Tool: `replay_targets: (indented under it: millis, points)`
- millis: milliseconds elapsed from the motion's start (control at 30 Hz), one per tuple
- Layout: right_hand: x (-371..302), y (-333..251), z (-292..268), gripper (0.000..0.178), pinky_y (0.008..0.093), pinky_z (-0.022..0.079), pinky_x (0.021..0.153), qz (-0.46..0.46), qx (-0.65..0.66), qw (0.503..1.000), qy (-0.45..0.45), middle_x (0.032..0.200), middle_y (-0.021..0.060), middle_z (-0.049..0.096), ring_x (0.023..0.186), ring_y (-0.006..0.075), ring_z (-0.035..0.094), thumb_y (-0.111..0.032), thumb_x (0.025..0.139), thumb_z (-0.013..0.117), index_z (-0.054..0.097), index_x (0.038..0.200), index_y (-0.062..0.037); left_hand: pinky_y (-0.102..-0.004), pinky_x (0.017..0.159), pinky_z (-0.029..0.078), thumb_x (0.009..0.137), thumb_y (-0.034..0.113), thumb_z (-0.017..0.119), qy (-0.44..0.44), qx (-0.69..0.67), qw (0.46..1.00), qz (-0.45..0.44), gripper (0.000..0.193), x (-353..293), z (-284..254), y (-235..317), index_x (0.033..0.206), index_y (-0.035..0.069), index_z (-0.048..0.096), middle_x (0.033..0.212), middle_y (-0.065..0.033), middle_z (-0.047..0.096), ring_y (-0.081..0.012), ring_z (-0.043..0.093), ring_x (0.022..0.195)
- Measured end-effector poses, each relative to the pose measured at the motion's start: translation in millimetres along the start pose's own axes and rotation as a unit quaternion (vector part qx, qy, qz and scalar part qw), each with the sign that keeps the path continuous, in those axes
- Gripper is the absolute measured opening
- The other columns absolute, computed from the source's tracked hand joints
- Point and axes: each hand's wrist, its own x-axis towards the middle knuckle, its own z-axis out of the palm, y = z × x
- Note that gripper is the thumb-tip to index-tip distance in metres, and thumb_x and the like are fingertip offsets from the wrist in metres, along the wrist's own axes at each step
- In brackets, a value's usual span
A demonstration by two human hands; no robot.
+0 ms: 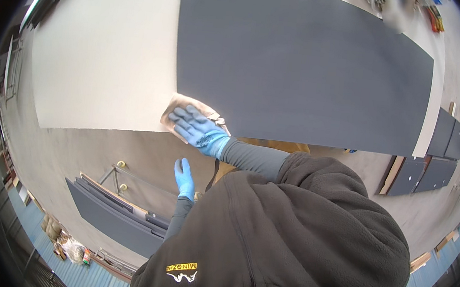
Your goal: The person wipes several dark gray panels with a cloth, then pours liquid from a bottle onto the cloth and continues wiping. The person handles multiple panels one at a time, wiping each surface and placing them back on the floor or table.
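1. The right hand (198, 129), in a blue glove, lies flat with its fingers spread on a tan sheet of sandpaper (180, 107). Its grip is a downward press, not a pinch, which probably keeps the whole sheet bearing evenly.
2. The sandpaper sits on the pale bench (104, 57), just at the lower left corner of the dark grey panel (305, 67), touching or overlapping its edge; I cannot tell which.
3. The left hand (184, 177), also gloved, hangs free below the bench edge, fingers straight and together, holding nothing.
4. The grey panel lies flat across the bench, likely so its face can be worked.
5. More grey panels (116, 215) lie stacked on the floor at lower left, others (436, 159) to the right.
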Motion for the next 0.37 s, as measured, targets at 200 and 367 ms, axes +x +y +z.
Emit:
replay_targets:
  millis: [200, 367]
  points:
    - [-73.6, 26.9, -16.0, 0.046, 0.0483, 0.021, 0.133, -0.059, -0.088, 0.994, 0.000, 0.161, 0.0082, 0.049, 0.152, 0.0260, 0.042, -0.016, 0.094, 0.060, 0.063, 0.139, -0.0070, -0.0372, 0.109, 0.044, 0.107, 0.044, 0.059, -0.011, 0.030, 0.998, -0.046, 0.071, 5.1, -3.0, -13.5, 0.150, -0.011, 0.042, 0.144, -0.0210, 0.056, -0.0258, 0.055, 0.129]
    - [-181.2, 54.4, -82.4, 0.052, 0.0458, 0.021, 0.133, -0.033, -0.222, 0.969, -0.102, 0.169, 0.0063, 0.037, 0.158, 0.0243, 0.030, -0.020, 0.105, 0.047, 0.046, 0.157, -0.0146, -0.0426, 0.121, 0.036, 0.101, 0.050, 0.065, 0.002, 0.071, 0.997, -0.039, 0.087, 23.7, 31.9, -31.1, 0.154, -0.013, 0.037, 0.157, -0.0295, 0.046, -0.0363, 0.044, 0.148]
